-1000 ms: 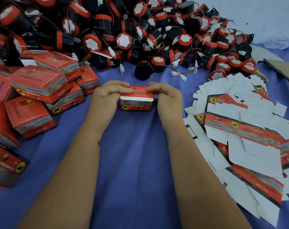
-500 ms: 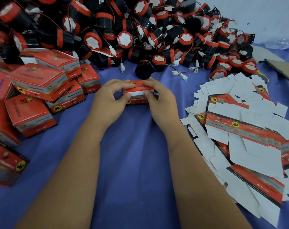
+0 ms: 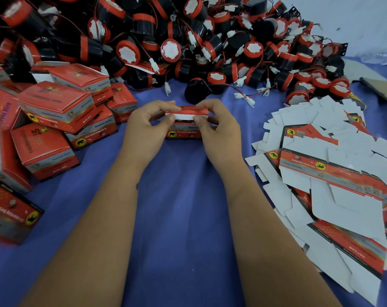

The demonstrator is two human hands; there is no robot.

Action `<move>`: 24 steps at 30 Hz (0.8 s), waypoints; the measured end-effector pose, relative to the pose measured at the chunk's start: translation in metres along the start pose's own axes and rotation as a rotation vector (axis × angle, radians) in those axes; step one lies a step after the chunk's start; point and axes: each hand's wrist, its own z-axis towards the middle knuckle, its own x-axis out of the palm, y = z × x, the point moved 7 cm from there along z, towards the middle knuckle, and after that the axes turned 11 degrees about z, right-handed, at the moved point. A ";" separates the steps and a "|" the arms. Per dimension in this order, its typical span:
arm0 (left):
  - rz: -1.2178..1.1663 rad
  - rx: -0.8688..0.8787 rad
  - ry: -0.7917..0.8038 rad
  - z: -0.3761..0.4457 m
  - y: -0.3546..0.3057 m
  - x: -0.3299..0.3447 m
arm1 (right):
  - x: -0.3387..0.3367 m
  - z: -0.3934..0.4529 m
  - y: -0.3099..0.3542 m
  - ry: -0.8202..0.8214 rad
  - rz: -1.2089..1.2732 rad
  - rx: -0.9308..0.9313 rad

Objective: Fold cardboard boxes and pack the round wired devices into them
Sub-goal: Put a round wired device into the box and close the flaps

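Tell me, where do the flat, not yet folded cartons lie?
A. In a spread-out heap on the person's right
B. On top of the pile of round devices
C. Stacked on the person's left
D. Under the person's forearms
A: the flat cartons lie fanned out, white sides and red printed strips showing, on the blue cloth at the right, while the left side holds folded boxes.

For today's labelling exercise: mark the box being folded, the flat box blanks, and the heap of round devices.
box being folded [image 3: 183,134], head view, printed front.
flat box blanks [image 3: 343,196], head view, white panel.
heap of round devices [image 3: 170,50], head view, white face.

Folded boxes left, flats right
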 end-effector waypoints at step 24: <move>0.704 0.187 -0.186 -0.007 -0.020 0.000 | 0.004 -0.003 -0.007 -0.043 -0.027 0.164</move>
